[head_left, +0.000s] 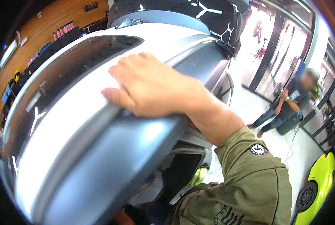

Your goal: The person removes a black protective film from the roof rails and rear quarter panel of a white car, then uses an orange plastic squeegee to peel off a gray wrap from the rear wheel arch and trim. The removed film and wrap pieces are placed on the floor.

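Observation:
My right hand (143, 86), its arm in an olive sleeve (253, 172), reaches across a car and rests on the edge of the white roof (81, 90). The fingers are bent together, pressed down on the roof, with the thumb apart along the edge strip. Whatever lies under the palm is hidden, and the hand is slightly smeared. Below it runs the blue-grey side frame (107, 161) of the car, above an open door gap. A dark glass panel (73, 63) spans the roof. At the lower edge a small patch of skin, perhaps my left hand (122, 217), shows without clear fingers.
A blue-grey fin antenna (128, 23) stands on the roof, with a glossy dark surface (212, 13) beyond. Another person (287, 101) is at the right near glass doors (266, 48). A yellow-green car (321, 180) fills the lower right corner. Bottles (63, 30) line a shelf at upper left.

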`<state>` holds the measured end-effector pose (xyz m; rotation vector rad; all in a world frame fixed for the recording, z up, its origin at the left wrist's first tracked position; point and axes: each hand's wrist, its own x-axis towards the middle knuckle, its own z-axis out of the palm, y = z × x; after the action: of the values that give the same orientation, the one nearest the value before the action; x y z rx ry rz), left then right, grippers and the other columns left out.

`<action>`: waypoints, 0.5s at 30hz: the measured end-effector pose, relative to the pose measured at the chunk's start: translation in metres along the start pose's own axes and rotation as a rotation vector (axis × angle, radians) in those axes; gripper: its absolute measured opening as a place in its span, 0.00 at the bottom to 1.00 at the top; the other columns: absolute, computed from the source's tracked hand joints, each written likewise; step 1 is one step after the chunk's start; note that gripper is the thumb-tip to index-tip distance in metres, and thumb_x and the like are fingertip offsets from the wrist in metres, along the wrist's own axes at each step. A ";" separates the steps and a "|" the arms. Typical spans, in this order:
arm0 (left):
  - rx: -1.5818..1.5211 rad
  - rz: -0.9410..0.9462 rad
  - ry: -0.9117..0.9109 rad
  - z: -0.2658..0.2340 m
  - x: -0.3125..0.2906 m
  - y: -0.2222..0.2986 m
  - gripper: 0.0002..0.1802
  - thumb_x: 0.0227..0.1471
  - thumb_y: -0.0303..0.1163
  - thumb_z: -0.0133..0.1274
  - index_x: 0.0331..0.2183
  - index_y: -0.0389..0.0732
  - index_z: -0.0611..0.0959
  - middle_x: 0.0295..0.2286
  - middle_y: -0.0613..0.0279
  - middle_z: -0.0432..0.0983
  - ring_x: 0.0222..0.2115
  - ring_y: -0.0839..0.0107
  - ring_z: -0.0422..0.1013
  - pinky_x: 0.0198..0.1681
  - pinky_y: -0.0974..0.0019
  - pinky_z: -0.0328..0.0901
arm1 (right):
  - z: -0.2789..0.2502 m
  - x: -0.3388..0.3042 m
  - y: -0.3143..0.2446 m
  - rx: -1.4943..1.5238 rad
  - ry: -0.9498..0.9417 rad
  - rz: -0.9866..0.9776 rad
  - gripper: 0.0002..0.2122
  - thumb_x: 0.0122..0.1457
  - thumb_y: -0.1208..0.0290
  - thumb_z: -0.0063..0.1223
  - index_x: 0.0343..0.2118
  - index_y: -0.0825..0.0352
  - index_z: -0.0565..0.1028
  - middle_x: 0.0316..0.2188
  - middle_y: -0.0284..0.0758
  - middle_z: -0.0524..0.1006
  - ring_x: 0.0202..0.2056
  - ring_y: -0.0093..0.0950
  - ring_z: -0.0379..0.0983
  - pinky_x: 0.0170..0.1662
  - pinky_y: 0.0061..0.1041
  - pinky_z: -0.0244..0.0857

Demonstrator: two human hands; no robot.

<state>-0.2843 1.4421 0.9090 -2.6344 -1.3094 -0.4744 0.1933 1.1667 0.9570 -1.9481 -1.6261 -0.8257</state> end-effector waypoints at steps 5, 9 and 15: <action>0.022 -0.198 -0.302 -0.103 0.035 -0.012 0.32 0.50 0.54 0.55 0.48 0.40 0.74 0.35 0.47 0.73 0.38 0.60 0.69 0.47 0.53 0.61 | -0.025 0.017 -0.004 0.142 -0.082 0.042 0.22 0.54 0.52 0.50 0.33 0.74 0.71 0.27 0.43 0.70 0.34 0.39 0.67 0.46 0.38 0.58; -0.088 -0.054 -0.541 -0.173 0.088 0.039 0.34 0.48 0.55 0.57 0.47 0.38 0.73 0.32 0.48 0.73 0.34 0.58 0.69 0.43 0.53 0.62 | -0.037 0.036 -0.007 0.227 -0.065 0.047 0.24 0.53 0.50 0.51 0.37 0.73 0.71 0.30 0.41 0.70 0.38 0.36 0.66 0.52 0.38 0.56; -0.228 0.885 -0.846 -0.098 0.182 0.208 0.37 0.35 0.50 0.66 0.39 0.27 0.77 0.21 0.54 0.75 0.22 0.69 0.71 0.28 0.65 0.67 | -0.026 0.012 -0.003 0.266 -0.020 0.087 0.25 0.53 0.49 0.52 0.38 0.72 0.71 0.32 0.39 0.70 0.40 0.37 0.66 0.53 0.37 0.57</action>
<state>-0.0359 1.4253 1.0636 -3.3395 -0.0202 0.7132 0.1883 1.1579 0.9835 -1.8284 -1.5615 -0.5278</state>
